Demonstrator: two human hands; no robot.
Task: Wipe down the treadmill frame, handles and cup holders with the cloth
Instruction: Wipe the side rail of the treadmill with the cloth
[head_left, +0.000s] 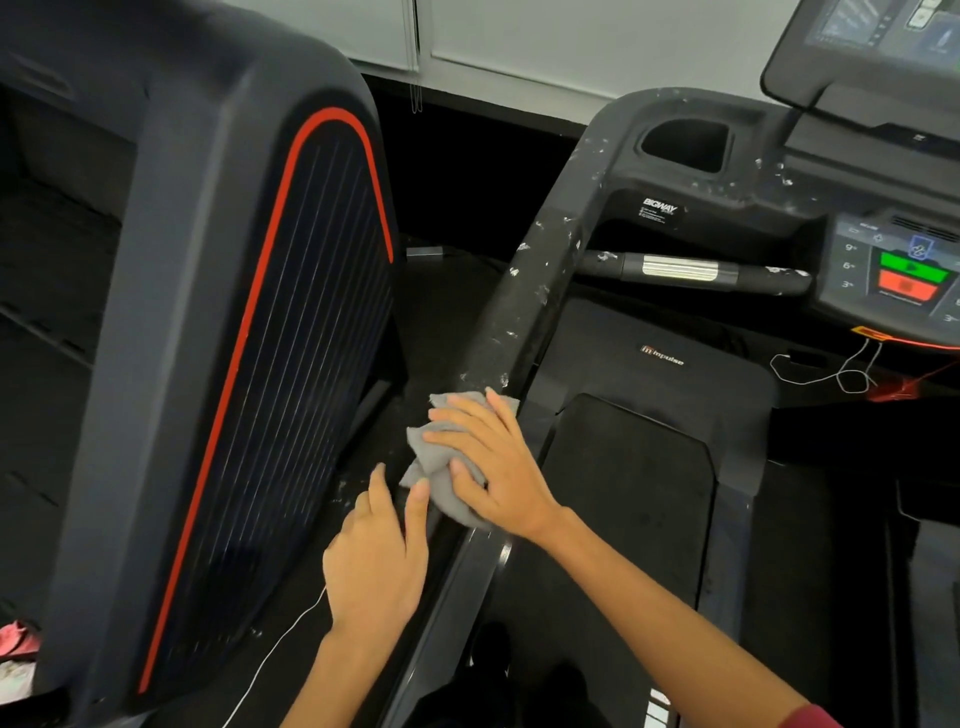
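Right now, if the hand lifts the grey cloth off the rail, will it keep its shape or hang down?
Probably hang down: the grey cloth lies crumpled in soft folds under the right hand. It looks thin, so likely light. Pushed along the side rail, it may bunch up.

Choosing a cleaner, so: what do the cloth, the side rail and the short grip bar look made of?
Cloth: soft grey fabric, matte and bunched into folds, perhaps microfibre.
Side rail: looks like matte black moulded plastic or coated metal; white flecks sit on its surface.
Grip bar: black, probably plastic or rubber, with a shiny ribbed silver band that looks like metal.
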